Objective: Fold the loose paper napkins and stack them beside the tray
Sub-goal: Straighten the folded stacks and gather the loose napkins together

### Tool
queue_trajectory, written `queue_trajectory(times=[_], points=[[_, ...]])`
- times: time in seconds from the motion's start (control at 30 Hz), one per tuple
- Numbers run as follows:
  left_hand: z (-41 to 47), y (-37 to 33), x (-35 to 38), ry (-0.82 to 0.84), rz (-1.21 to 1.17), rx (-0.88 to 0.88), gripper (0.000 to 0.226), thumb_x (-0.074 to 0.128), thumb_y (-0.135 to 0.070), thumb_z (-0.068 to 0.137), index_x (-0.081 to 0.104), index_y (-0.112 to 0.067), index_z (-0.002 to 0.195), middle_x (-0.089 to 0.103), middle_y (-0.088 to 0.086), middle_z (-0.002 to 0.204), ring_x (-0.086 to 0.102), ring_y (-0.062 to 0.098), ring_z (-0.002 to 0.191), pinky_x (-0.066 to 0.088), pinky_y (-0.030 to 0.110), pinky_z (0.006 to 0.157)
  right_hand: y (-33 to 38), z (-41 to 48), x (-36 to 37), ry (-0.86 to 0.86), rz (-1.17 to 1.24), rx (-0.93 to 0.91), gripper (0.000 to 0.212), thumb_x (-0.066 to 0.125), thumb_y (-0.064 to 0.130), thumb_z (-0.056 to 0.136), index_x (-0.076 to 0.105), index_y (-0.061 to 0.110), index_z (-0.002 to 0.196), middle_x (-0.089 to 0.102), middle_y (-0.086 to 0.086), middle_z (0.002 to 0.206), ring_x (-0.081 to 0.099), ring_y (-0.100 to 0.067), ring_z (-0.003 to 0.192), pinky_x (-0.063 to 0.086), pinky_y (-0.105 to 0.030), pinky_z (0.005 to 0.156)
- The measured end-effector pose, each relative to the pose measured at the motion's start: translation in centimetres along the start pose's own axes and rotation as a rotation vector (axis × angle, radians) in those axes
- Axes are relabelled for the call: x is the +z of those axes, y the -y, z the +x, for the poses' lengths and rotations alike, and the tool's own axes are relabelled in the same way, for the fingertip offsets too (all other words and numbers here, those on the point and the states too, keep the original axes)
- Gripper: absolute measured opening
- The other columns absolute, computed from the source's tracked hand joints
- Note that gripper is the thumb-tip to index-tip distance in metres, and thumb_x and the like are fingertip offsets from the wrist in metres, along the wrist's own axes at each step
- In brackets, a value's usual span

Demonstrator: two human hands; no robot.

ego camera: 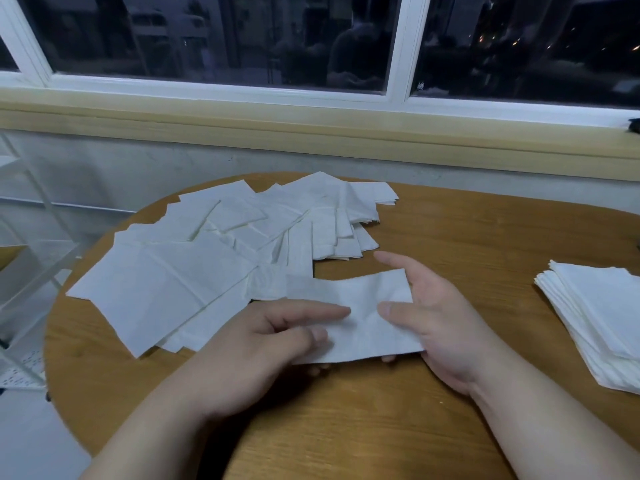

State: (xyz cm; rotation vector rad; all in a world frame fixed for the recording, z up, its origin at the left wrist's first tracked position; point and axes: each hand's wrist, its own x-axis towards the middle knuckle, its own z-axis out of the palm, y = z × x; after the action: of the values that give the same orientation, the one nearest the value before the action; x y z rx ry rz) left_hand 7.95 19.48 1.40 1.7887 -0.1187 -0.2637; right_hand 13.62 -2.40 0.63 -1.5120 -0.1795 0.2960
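A white paper napkin [363, 313], folded into a long strip, lies at the middle of the round wooden table [450, 427]. My left hand [273, 341] pinches its left end between thumb and fingers. Its right end is gripped by my right hand [436, 317], thumb on top and fingers underneath. Several loose napkins [194, 271] lie spread and overlapping across the far left of the table. A neat stack of folded napkins [599, 317] sits at the right edge. No tray is in view.
A window with a white frame [401, 46] and a yellowish sill [311, 129] runs behind the table. A white wire rack [24, 271] stands to the left of the table. Bare wood shows in front of my hands and between them and the stack.
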Motion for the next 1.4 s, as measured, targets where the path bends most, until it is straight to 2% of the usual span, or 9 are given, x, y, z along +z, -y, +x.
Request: queue_trajectory(times=[0.2, 0.37, 0.5, 0.63, 0.77, 0.9, 1.03, 1.23, 1.4], points=[[-0.5, 1.3, -1.2, -0.018, -0.002, -0.055, 0.033, 0.064, -0.022, 0.082, 0.075, -0.042, 0.105, 0.074, 0.010, 0.076, 0.066, 0.017, 0.070, 0.050, 0.023, 0.073, 0.3, -0.5, 0.3, 0.074, -0.021, 0.020, 0.061, 0.053, -0.013, 0.093, 0.050, 0.031, 0.135, 0.075, -0.012, 0.107, 0.074, -0.029, 0.095, 0.061, -0.033, 0.074], [-2.1, 1.5, -3.1, 0.040, 0.073, -0.101, 0.045, 0.063, -0.005, 0.092, 0.074, -0.046, 0.107, 0.073, 0.011, 0.073, 0.067, 0.018, 0.072, 0.052, 0.027, 0.073, 0.3, -0.5, 0.9, -0.060, -0.332, -0.013, 0.042, 0.061, 0.007, 0.095, 0.057, 0.032, 0.129, 0.074, -0.006, 0.092, 0.066, -0.017, 0.069, 0.052, -0.031, 0.062], [-2.8, 1.5, -4.3, 0.124, 0.081, -0.151, 0.052, 0.058, -0.011, 0.071, 0.075, -0.043, 0.109, 0.072, 0.016, 0.075, 0.069, 0.023, 0.071, 0.056, 0.040, 0.074, 1.3, 1.4, 2.6, -0.204, -0.707, -0.007, 0.007, 0.065, 0.032, 0.093, 0.071, 0.033, 0.094, 0.071, 0.007, 0.080, 0.062, -0.008, 0.066, 0.047, -0.025, 0.061], [-2.8, 1.9, -4.9, 0.127, 0.073, -0.145, 0.047, 0.063, -0.016, 0.072, 0.075, -0.040, 0.110, 0.072, 0.013, 0.079, 0.069, 0.033, 0.071, 0.058, 0.048, 0.078, 1.5, 4.7, 6.1, -0.100, -1.067, 0.116, 0.033, 0.059, 0.058, 0.090, 0.069, 0.027, 0.087, 0.069, 0.009, 0.084, 0.063, -0.010, 0.077, 0.050, -0.032, 0.067], [-2.9, 2.2, -4.8, 0.083, 0.045, -0.127, 0.031, 0.067, -0.026, 0.079, 0.077, -0.038, 0.106, 0.058, -0.004, 0.062, 0.059, 0.014, 0.063, 0.057, 0.033, 0.067, 1.2, 7.8, 8.1, -0.138, -1.145, 0.115, 0.042, 0.059, 0.052, 0.090, 0.066, 0.011, 0.091, 0.069, -0.003, 0.084, 0.065, -0.021, 0.077, 0.048, -0.033, 0.063], [-2.9, 2.3, -4.8, 0.047, 0.077, -0.110, 0.025, 0.065, -0.019, 0.095, 0.076, -0.039, 0.106, 0.056, -0.012, 0.055, 0.061, 0.011, 0.060, 0.060, 0.036, 0.072, 0.4, 9.1, 8.2, -0.197, -1.107, 0.111, 0.024, 0.063, 0.032, 0.089, 0.068, 0.009, 0.084, 0.070, -0.001, 0.086, 0.065, -0.021, 0.077, 0.052, -0.034, 0.066], [-2.8, 2.4, -4.7, 0.041, 0.051, -0.118, 0.027, 0.062, -0.038, 0.083, 0.075, -0.043, 0.107, 0.063, -0.013, 0.063, 0.066, 0.018, 0.065, 0.059, 0.046, 0.080, 0.5, 9.0, 7.5, -0.256, -0.939, 0.084, 0.023, 0.065, 0.022, 0.086, 0.064, 0.001, 0.076, 0.072, -0.014, 0.091, 0.067, -0.032, 0.086, 0.045, -0.032, 0.061], [-2.5, 2.2, -4.1, -0.048, -0.064, -0.114, 0.018, 0.064, -0.027, 0.096, 0.078, -0.034, 0.104, 0.067, -0.023, 0.074, 0.061, 0.005, 0.062, 0.060, 0.033, 0.068, 1.9, 7.1, 5.5, -0.413, -0.496, 0.000, 0.009, 0.064, 0.009, 0.087, 0.067, 0.017, 0.089, 0.072, -0.001, 0.081, 0.074, -0.022, 0.065, 0.062, -0.050, 0.076], [-2.2, 2.0, -3.3, -0.089, -0.090, -0.103, 0.021, 0.061, -0.020, 0.096, 0.079, -0.029, 0.102, 0.062, -0.022, 0.066, 0.060, 0.005, 0.062, 0.058, 0.029, 0.065, 2.8, 3.6, 2.8, -0.446, -0.285, -0.131, 0.015, 0.060, -0.005, 0.093, 0.064, 0.009, 0.091, 0.067, -0.005, 0.072, 0.074, -0.024, 0.065, 0.063, -0.040, 0.063]])
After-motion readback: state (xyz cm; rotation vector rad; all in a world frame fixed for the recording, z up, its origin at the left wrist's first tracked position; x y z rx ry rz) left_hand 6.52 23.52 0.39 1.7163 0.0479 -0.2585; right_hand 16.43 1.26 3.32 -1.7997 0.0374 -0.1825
